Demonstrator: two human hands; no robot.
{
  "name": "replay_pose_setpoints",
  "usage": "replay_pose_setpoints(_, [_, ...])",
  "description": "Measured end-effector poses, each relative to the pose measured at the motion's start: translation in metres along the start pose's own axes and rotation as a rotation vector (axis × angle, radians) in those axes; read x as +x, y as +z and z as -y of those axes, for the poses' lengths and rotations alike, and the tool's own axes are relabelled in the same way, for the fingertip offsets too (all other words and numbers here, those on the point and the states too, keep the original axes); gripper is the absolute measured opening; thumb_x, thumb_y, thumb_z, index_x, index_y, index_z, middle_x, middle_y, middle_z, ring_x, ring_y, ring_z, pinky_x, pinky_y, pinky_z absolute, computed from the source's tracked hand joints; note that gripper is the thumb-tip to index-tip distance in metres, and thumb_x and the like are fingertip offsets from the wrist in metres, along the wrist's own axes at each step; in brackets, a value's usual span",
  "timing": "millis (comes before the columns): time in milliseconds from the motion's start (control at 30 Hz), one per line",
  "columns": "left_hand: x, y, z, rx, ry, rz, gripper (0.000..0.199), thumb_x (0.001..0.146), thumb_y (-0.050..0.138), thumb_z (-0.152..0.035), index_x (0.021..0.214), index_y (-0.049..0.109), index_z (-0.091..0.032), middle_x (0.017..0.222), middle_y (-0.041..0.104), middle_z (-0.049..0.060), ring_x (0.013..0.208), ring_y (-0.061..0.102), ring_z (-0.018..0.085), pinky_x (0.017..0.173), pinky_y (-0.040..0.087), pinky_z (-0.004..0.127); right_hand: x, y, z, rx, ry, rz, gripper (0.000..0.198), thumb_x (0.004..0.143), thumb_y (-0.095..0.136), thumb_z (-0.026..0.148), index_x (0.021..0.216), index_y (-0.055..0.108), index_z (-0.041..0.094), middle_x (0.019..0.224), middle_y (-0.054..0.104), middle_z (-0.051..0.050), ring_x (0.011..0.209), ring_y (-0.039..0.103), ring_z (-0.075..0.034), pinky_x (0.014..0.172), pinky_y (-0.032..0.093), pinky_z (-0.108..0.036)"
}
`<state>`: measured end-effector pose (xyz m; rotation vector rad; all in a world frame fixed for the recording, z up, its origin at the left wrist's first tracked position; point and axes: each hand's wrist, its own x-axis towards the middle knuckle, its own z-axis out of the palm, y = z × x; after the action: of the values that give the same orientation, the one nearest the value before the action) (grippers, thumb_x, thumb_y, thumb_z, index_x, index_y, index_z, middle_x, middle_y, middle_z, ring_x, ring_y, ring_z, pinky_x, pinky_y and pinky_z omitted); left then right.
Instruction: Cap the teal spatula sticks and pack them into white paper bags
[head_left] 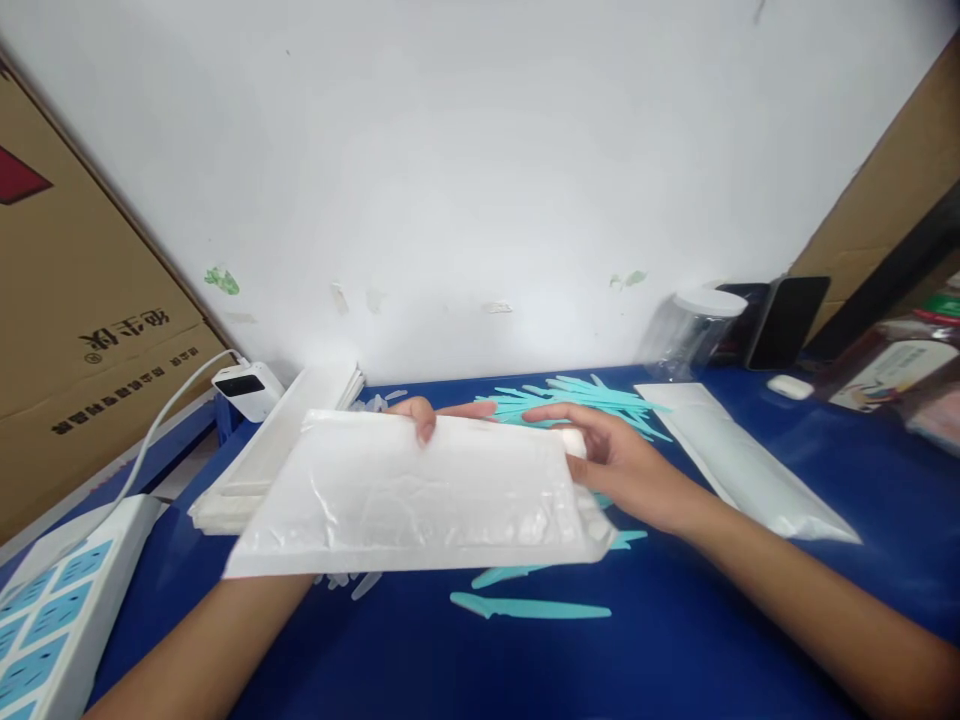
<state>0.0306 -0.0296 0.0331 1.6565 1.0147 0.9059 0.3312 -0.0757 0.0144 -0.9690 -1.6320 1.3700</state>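
A white plastic mailing bag is held up over the blue table, its long side across the view. My left hand grips it from behind, thumb over the top edge; most of that hand is hidden. Curled round the bag's right end is my right hand, thumb in front and forefinger along the top. Between its fingers shows a small white piece, whose kind I cannot make out. Behind the bag lies a pile of thin teal plastic sticks shaped like eyebrow razors. Another teal razor lies in front.
A stack of flat white bags lies left, with small clear plastic pieces nearby. At right lie a filled white bag, a lidded clear jar, a phone and a bottle. A power strip stands front left.
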Motion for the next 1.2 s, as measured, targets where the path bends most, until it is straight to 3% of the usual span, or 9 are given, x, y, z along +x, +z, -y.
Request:
replay_pose_setpoints(67, [-0.001, 0.0, -0.002, 0.0, -0.01, -0.039, 0.048, 0.08, 0.077, -0.066, 0.111, 0.077, -0.029, 0.123, 0.081, 0.01, 0.107, 0.079, 0.044, 0.076, 0.066, 0.062, 0.0, 0.003, 0.003, 0.115, 0.121, -0.065, 0.047, 0.084, 0.089, 0.045, 0.121, 0.067, 0.025, 0.093, 0.078, -0.001, 0.074, 0.073, -0.019, 0.061, 0.056, -0.028])
replay_pose_setpoints(200, [-0.011, -0.015, -0.009, -0.258, 0.009, -0.499, 0.053, 0.087, 0.078, -0.058, 0.125, 0.071, -0.023, 0.14, 0.076, 0.016, 0.125, 0.074, 0.038, 0.103, 0.063, 0.053, 0.0, -0.002, 0.004, 0.167, 0.143, -0.338, 0.053, 0.07, 0.094, 0.033, 0.102, 0.053, 0.028, 0.07, 0.063, 0.009, 0.054, 0.056, -0.012, 0.046, 0.042, -0.021])
replay_pose_setpoints(267, [-0.015, -0.027, -0.018, -0.216, 0.073, -0.57, 0.056, 0.09, 0.074, -0.061, 0.13, 0.068, -0.021, 0.138, 0.077, 0.017, 0.126, 0.073, 0.038, 0.108, 0.06, 0.056, 0.0, -0.008, 0.005, 0.165, 0.113, -0.414, 0.057, 0.065, 0.094, 0.029, 0.096, 0.046, 0.028, 0.068, 0.061, 0.01, 0.052, 0.053, -0.011, 0.045, 0.041, -0.02])
replay_pose_setpoints(400, [-0.029, -0.02, -0.037, 0.654, 0.541, -0.314, 0.087, 0.08, 0.086, -0.072, 0.15, 0.062, -0.027, 0.16, 0.062, 0.013, 0.154, 0.049, 0.044, 0.131, 0.034, 0.067, -0.002, -0.01, 0.012, 0.188, 0.075, -0.389, 0.062, 0.061, 0.092, 0.023, 0.098, 0.043, 0.029, 0.064, 0.061, 0.011, 0.049, 0.05, -0.011, 0.045, 0.042, -0.02])
replay_pose_setpoints(533, [-0.046, 0.02, -0.034, 1.122, 0.645, 0.027, 0.113, 0.083, 0.088, -0.059, 0.173, 0.029, -0.025, 0.176, 0.043, 0.016, 0.163, 0.035, 0.043, 0.137, 0.019, 0.065, -0.006, 0.004, 0.019, 0.163, 0.099, -0.248, 0.057, 0.067, 0.087, 0.02, 0.108, 0.048, 0.029, 0.062, 0.059, 0.011, 0.048, 0.05, -0.011, 0.044, 0.041, -0.02])
replay_pose_setpoints(733, [-0.051, 0.035, -0.017, 1.185, 0.594, 0.054, 0.101, 0.088, 0.079, -0.041, 0.171, 0.026, -0.016, 0.145, 0.063, 0.022, 0.127, 0.062, 0.041, 0.108, 0.051, 0.059, -0.008, 0.016, 0.023, 0.056, 0.118, -0.133, 0.052, 0.068, 0.082, 0.013, 0.114, 0.061, 0.027, 0.08, 0.067, 0.006, 0.063, 0.059, -0.012, 0.054, 0.047, -0.021])
replay_pose_setpoints(967, [-0.054, 0.034, -0.025, 1.283, 0.726, -0.01, 0.089, 0.086, 0.075, -0.025, 0.165, 0.036, -0.013, 0.135, 0.068, 0.018, 0.115, 0.064, 0.039, 0.099, 0.053, 0.055, -0.005, 0.023, 0.013, -0.022, 0.158, -0.168, 0.032, 0.072, 0.081, 0.019, 0.101, 0.068, 0.023, 0.074, 0.066, 0.004, 0.058, 0.054, -0.012, 0.05, 0.043, -0.023])
replay_pose_setpoints(1133, [-0.042, 0.018, -0.017, 1.169, 0.586, -0.032, 0.082, 0.084, 0.077, -0.025, 0.158, 0.041, -0.023, 0.135, 0.069, 0.014, 0.117, 0.065, 0.037, 0.103, 0.053, 0.054, -0.003, -0.022, 0.02, -0.212, -0.016, 0.023, 0.043, 0.086, 0.086, 0.046, 0.122, 0.074, 0.026, 0.108, 0.08, -0.006, 0.094, 0.074, -0.026, 0.078, 0.062, -0.036])
replay_pose_setpoints(1200, [-0.035, 0.006, -0.013, 1.129, 0.516, -0.052, 0.081, 0.084, 0.079, -0.029, 0.157, 0.043, -0.027, 0.137, 0.068, 0.013, 0.121, 0.066, 0.037, 0.106, 0.053, 0.054, 0.003, -0.057, 0.016, -0.43, -0.101, -0.119, 0.036, 0.098, 0.074, 0.058, 0.113, 0.08, 0.025, 0.116, 0.082, -0.01, 0.106, 0.075, -0.03, 0.092, 0.06, -0.042])
